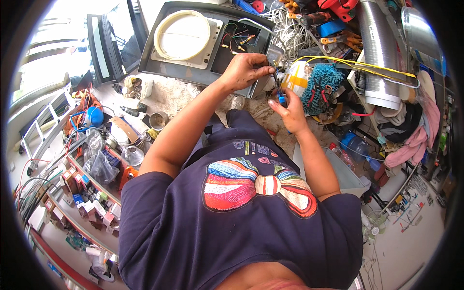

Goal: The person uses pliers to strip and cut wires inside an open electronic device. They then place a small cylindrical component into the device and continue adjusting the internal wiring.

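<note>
My left hand (pixel 250 69) has thumb and fingertips pinched together on a thin wire (pixel 275 64), its far end hard to make out. Just below it, my right hand (pixel 291 112) grips a dark hand tool with blue handles (pixel 281 98), apparently pliers, whose narrow end points up at the left fingertips. Whether the jaws touch the wire cannot be told. Beyond my hands lies a grey appliance housing (pixel 145 59), seemingly a range hood. It carries a cream round duct collar (pixel 182 34) and a dark recess with loose coloured wires (pixel 239 38).
A teal microfibre duster (pixel 322 88), yellow cable (pixel 357 64) and flexible aluminium duct (pixel 378 54) crowd the right. White cable (pixel 282 27) tangles behind. To the left are a metal cup (pixel 158 120), a tub of small parts (pixel 137 87) and shelves of small boxes (pixel 83 204).
</note>
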Demonstrator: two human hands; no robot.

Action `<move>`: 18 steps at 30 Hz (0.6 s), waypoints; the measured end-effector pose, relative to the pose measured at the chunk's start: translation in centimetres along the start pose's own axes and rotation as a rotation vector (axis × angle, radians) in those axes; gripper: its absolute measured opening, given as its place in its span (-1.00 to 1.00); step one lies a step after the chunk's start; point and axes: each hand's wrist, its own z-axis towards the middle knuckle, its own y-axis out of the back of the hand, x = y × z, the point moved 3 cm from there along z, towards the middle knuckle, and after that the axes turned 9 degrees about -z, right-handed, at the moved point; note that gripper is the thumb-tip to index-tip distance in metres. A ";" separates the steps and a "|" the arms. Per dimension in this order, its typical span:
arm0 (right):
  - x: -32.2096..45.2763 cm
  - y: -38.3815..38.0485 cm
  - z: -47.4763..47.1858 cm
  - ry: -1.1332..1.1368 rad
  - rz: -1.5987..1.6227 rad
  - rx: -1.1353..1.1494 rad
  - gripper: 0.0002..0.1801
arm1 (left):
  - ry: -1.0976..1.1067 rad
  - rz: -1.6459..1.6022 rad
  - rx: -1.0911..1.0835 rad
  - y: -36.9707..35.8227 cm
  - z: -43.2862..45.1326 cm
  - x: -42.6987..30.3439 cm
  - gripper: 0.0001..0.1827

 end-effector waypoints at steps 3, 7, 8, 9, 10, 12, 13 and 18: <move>0.9 0.0 0.2 0.062 -0.211 -0.189 -0.58 | -0.015 0.071 -0.040 0.2 0.3 0.2 -0.71; 0.8 -1.7 0.8 0.040 0.211 -0.211 -0.62 | -0.082 0.040 -0.175 -0.5 1.1 0.4 -0.71; 0.8 -1.8 0.9 -0.001 0.313 -0.196 -0.58 | -0.099 0.015 -0.217 -0.7 1.3 0.7 -0.71; 1.2 -1.9 1.1 -0.043 0.417 -0.177 -0.54 | -0.105 -0.015 -0.240 -0.9 1.3 0.9 -0.71; 1.3 -2.0 1.3 -0.085 0.520 -0.158 -0.50 | -0.112 -0.044 -0.264 -1.1 1.4 1.1 -0.70; 0.4 -1.7 1.4 -0.201 0.475 -0.233 -0.61 | -0.109 0.009 -0.304 -1.2 1.1 0.5 -0.71; -0.3 -1.3 1.8 -0.253 0.451 -0.266 -0.66 | -0.085 0.049 -0.324 -1.1 0.3 0.4 -0.71; -8.4 15.6 4.6 -0.194 1.137 -0.495 -0.78 | -0.083 0.052 -0.395 1.4 -3.1 4.7 -0.66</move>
